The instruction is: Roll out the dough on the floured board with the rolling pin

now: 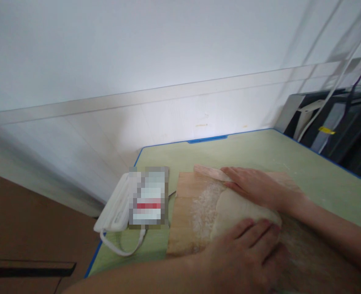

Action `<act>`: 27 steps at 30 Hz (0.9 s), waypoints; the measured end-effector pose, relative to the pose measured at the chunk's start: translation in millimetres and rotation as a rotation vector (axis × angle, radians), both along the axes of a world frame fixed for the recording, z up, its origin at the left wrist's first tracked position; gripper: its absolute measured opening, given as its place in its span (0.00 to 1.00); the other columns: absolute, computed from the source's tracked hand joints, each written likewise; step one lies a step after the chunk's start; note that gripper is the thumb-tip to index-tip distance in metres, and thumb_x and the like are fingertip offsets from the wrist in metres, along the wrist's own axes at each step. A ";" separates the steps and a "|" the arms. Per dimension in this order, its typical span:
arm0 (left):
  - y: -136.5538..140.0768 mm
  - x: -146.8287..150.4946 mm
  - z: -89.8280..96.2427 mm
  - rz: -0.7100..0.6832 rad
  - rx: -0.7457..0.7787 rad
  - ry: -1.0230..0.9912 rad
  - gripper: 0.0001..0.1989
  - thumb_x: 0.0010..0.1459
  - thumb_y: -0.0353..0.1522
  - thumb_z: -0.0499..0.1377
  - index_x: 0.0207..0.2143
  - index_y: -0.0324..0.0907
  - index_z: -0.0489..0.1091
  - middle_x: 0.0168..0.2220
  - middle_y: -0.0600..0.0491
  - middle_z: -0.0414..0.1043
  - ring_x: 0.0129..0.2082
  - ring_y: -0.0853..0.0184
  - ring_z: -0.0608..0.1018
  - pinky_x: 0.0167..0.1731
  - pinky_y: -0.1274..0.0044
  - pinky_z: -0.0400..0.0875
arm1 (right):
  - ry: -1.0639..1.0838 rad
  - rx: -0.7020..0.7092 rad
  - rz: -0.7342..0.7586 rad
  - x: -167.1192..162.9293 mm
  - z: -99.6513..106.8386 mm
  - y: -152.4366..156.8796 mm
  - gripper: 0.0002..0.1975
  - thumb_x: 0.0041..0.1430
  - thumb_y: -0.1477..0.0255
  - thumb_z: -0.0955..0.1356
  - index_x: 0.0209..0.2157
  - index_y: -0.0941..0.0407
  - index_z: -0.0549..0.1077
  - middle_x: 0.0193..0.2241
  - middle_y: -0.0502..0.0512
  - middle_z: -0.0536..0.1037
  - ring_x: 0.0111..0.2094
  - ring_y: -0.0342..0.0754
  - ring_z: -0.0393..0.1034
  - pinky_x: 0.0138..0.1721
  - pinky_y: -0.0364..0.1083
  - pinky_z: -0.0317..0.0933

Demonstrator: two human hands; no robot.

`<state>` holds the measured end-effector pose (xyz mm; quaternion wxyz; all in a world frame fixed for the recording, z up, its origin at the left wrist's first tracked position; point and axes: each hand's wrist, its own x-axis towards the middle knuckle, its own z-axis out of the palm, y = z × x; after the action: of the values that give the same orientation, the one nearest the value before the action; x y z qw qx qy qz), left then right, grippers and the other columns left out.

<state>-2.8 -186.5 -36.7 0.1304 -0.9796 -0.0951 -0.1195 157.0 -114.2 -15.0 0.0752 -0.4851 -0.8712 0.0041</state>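
A flat sheet of pale dough (243, 206) lies on a floured wooden board (183, 212). Along its far edge, my right hand (256, 185) is closed around a flour-dusted rolling pin (209, 172), whose left end sticks out past the fingers. My left hand (250, 255) rests over the near right part of the dough, palm down, its fingers stretched out and slightly apart. That hand is a little blurred, and it hides part of the dough's near edge. Loose flour (203, 212) covers the board left of the dough.
The board stands on a pale green table (174, 159) with a blue rim against a white wall (168, 114). To the left, a phone (149, 196) leans on a white device (115, 204), with a white cable (122, 253). Dark panels (346, 122) stand beyond the right edge.
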 end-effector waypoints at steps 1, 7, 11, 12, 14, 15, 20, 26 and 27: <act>0.1 -0.1 0.1 0.002 -0.002 0.002 0.24 0.61 0.43 0.43 0.53 0.37 0.57 0.56 0.46 0.56 0.57 0.61 0.57 0.56 0.72 0.46 | -0.011 0.006 -0.004 0.0 -0.2 -0.1 0.14 0.63 0.69 0.55 0.46 0.59 0.63 0.40 0.62 0.74 0.41 0.52 0.69 0.41 0.50 0.60; 0.3 -0.9 0.0 0.001 0.016 0.031 0.25 0.61 0.42 0.42 0.54 0.36 0.56 0.57 0.46 0.56 0.58 0.61 0.57 0.56 0.72 0.45 | -0.007 0.021 0.015 2.1 -3.8 1.1 0.14 0.63 0.68 0.55 0.46 0.58 0.63 0.41 0.61 0.73 0.41 0.52 0.69 0.41 0.50 0.60; -0.6 -1.0 0.7 0.003 0.016 0.026 0.25 0.62 0.43 0.41 0.53 0.36 0.57 0.57 0.46 0.56 0.57 0.61 0.57 0.56 0.72 0.45 | 0.007 0.017 0.017 2.7 -4.3 1.1 0.15 0.63 0.67 0.55 0.46 0.59 0.63 0.42 0.63 0.73 0.42 0.53 0.68 0.42 0.51 0.60; -0.8 -1.1 1.2 0.003 0.013 0.028 0.24 0.62 0.42 0.41 0.53 0.36 0.57 0.57 0.46 0.55 0.58 0.61 0.57 0.56 0.72 0.45 | 0.009 0.015 0.014 2.8 -4.3 0.9 0.15 0.63 0.67 0.55 0.46 0.59 0.63 0.42 0.63 0.73 0.43 0.53 0.68 0.42 0.51 0.60; -1.0 -1.2 2.5 0.004 0.002 0.032 0.24 0.62 0.42 0.41 0.53 0.36 0.57 0.57 0.46 0.55 0.58 0.61 0.56 0.56 0.72 0.45 | 0.020 0.013 0.003 3.1 -4.4 0.3 0.16 0.63 0.67 0.55 0.46 0.59 0.64 0.42 0.63 0.73 0.43 0.54 0.68 0.42 0.52 0.60; -1.1 -1.2 3.2 0.005 -0.003 0.033 0.24 0.62 0.42 0.42 0.53 0.36 0.57 0.57 0.46 0.55 0.57 0.61 0.57 0.56 0.72 0.46 | 0.028 0.010 0.003 3.4 -4.7 0.2 0.16 0.63 0.67 0.55 0.46 0.58 0.64 0.41 0.63 0.73 0.43 0.54 0.68 0.42 0.52 0.60; -1.3 -1.2 5.3 0.010 -0.005 0.035 0.23 0.61 0.42 0.43 0.53 0.37 0.58 0.56 0.46 0.56 0.57 0.61 0.57 0.56 0.72 0.46 | 0.027 0.026 0.019 5.3 -7.0 1.4 0.16 0.63 0.66 0.55 0.47 0.57 0.63 0.41 0.61 0.73 0.43 0.53 0.68 0.42 0.52 0.60; -2.7 -1.6 4.4 0.010 0.000 0.024 0.24 0.61 0.42 0.43 0.53 0.36 0.57 0.57 0.46 0.55 0.57 0.61 0.57 0.56 0.72 0.46 | 0.018 0.028 0.024 4.4 -6.2 1.3 0.15 0.63 0.67 0.55 0.47 0.57 0.63 0.41 0.60 0.73 0.42 0.52 0.69 0.42 0.51 0.60; -2.6 -1.6 4.4 0.008 0.002 0.025 0.24 0.61 0.42 0.43 0.53 0.36 0.57 0.57 0.46 0.55 0.57 0.61 0.57 0.56 0.72 0.46 | 0.021 0.025 0.021 4.0 -5.6 0.8 0.15 0.63 0.67 0.55 0.46 0.57 0.63 0.41 0.60 0.73 0.41 0.52 0.69 0.42 0.51 0.60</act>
<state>-4.4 -189.2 -32.3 0.1330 -0.9805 -0.0973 -0.1069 161.0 -113.3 -20.6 0.0905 -0.4747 -0.8755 -0.0009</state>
